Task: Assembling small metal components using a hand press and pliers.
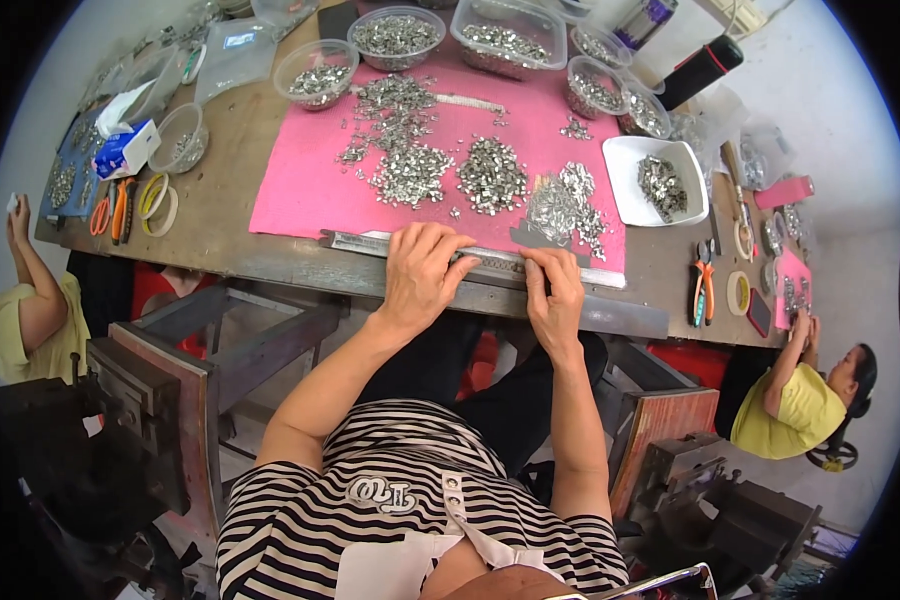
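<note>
A long narrow metal channel bar lies along the table's front edge, with a row of small metal pieces in its groove. My left hand is over its middle, thumb and forefinger pinched together at the groove; what they hold is too small to make out. Farther right, my right hand has its fingers bent and pressed together at the bar, their tips partly hidden. Beyond the hands, loose piles of silvery metal pieces lie on a pink mat. A flat grey plate sits by the nearest pile.
Plastic tubs of metal pieces line the back. At the right are a white tray, orange-handled pliers and a black flask. A tissue pack and more pliers lie left. People in yellow sit on both sides.
</note>
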{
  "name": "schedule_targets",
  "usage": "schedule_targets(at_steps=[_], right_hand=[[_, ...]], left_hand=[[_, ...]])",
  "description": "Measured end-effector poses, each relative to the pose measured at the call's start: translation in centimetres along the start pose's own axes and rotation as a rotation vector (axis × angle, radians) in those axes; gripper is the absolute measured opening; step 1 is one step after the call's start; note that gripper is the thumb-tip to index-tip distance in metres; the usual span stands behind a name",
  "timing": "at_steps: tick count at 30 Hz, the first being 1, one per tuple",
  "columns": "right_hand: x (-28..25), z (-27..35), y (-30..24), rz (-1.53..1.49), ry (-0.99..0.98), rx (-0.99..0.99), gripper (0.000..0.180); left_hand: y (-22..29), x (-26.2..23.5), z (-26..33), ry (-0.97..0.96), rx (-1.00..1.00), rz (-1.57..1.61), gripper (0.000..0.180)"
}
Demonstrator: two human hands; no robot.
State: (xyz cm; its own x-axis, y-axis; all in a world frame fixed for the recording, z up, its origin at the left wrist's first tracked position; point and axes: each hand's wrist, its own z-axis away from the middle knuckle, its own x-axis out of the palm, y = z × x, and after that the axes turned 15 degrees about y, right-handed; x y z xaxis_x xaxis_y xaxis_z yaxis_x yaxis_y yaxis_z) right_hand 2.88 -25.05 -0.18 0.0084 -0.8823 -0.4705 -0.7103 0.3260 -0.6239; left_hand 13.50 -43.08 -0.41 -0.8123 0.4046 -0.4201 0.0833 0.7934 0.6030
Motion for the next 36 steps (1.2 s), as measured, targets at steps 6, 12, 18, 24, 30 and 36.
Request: schedule_targets(at_steps=[6,12,18,24,30,36], right_hand=[[0.3,-0.5,-1.0,0.079,-0.012,-0.062,0.014],[-0.4,0.0,-0.2,-0.015,-0.029,-0.016,0.016],[-1.8,-0.8,0.6,-0.003,-0.015,-0.065,0.015],[-4.1,-2.9,3.1,0.142,0.148,0.007,0.010],[-4.2,-3.2,4.8,0.256,0.102,-0.037,0.009],[-2.5,-3.7,5.2,0.318,0.101,-0.071,0.008]], left_hand=[[-0.1,0.1,0.1,0.002,0.011,-0.058,0.024],[0.0,0.4,0.3,0.061,0.032,-0.050,0.021],[-0.2,0.3,0.5,0.094,0.039,0.023,0.016],[0.2,0.3,0.7,0.125,0.053,0.091,0.013],[1.8,1.7,0.0,0.058,0.124,0.123,0.015],[0.8,2.4,1.1,0.028,0.146,0.073,0.016]])
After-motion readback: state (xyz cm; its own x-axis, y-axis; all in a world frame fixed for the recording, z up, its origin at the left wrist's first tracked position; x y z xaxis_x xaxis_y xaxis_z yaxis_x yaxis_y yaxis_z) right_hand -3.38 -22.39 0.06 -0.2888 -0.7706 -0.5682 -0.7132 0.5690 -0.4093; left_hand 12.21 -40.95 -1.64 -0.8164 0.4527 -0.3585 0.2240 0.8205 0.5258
